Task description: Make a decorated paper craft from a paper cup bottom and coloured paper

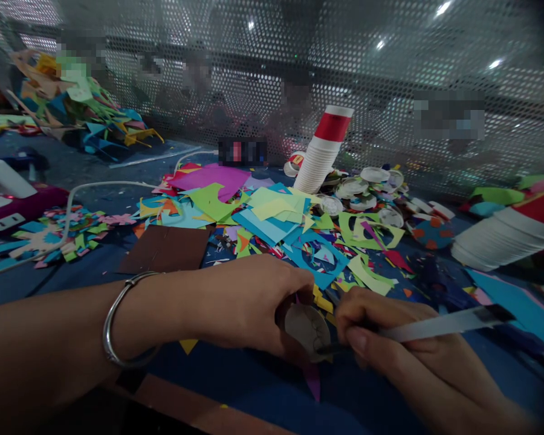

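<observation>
My left hand (254,302), with a silver bangle on the wrist, curls round a small pale round disc (307,332) just right of the middle near the bottom. Thin dark lines show on the disc's face. Purple paper (312,382) sticks out below it, and a little yellow shows at its edge. From the right, my right hand (390,338) grips a marker (435,327) with a white barrel and a black end; its dark tip is at the disc's lower right part, though contact is too blurred to confirm.
Cut coloured paper (272,211) lies beyond my hands, beside brown sheets (167,249). Stacked paper cups (321,151) lean at the back; more cups (503,238) lie right. A purple power strip (22,208) with a white cable (104,184) is left. Perforated metal (254,66) stands behind.
</observation>
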Available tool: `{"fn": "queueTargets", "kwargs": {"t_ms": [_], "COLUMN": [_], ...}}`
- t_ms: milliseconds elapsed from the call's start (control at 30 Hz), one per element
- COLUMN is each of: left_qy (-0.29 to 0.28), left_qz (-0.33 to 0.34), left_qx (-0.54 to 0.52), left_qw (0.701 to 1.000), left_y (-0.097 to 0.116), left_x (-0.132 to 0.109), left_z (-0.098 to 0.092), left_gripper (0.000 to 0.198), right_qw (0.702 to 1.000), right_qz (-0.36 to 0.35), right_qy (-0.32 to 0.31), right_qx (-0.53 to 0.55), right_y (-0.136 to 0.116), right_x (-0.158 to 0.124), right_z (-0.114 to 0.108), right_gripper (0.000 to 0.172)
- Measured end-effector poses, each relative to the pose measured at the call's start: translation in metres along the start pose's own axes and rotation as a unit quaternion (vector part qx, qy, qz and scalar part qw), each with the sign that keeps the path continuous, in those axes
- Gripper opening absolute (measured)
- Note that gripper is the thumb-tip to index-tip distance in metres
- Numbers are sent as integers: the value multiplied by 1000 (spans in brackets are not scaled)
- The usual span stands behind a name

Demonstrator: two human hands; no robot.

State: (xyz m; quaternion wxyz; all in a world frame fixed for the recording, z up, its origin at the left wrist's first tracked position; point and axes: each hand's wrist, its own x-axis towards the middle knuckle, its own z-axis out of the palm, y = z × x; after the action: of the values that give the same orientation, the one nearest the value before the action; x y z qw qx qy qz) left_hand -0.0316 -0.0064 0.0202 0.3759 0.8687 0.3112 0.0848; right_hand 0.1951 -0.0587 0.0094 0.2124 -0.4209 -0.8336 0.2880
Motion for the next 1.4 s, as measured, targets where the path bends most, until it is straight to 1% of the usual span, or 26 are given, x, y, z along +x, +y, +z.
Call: {"fn": "queueTargets", "kwargs": {"t_ms": [167, 400, 567, 767, 933, 1133, 1300, 1400], "left_qy": [0, 2, 5, 9, -3, -3, -2, 3], "left_qz": [-3, -9, -2, 2, 15, 24, 35, 43], "left_qx": [6, 25, 40, 53, 46, 34, 43, 45], "left_qw": [1000, 1000, 999, 999, 999, 999, 998, 998], "left_y": [-1, 0, 1, 3, 4, 4, 2, 1], "left_x": [1, 1, 1, -1, -1, -1, -1, -1], "left_z": [2, 2, 1, 0, -1, 0, -1, -1], "left_gripper": [43, 46, 43, 38, 31, 32, 32, 33], "right_qw": [1000, 999, 1000, 999, 999, 1000, 998, 997], "right_qz": [20, 13, 3, -14, -23, -30, -27, -12], "right_qy": [-6, 26, 18, 33, 25, 6, -21, -35], "right_qx": [21, 21, 16, -1, -4, 1, 47, 71], "right_y": [2, 4, 4, 2, 1, -2, -3, -4], "right_x": [0, -1, -2, -2, 0, -1, 0, -1], "right_z": [-2, -3, -1, 0, 3, 6, 5, 5], "right_gripper": [21, 23, 22, 21, 19, 16, 13, 17]}}
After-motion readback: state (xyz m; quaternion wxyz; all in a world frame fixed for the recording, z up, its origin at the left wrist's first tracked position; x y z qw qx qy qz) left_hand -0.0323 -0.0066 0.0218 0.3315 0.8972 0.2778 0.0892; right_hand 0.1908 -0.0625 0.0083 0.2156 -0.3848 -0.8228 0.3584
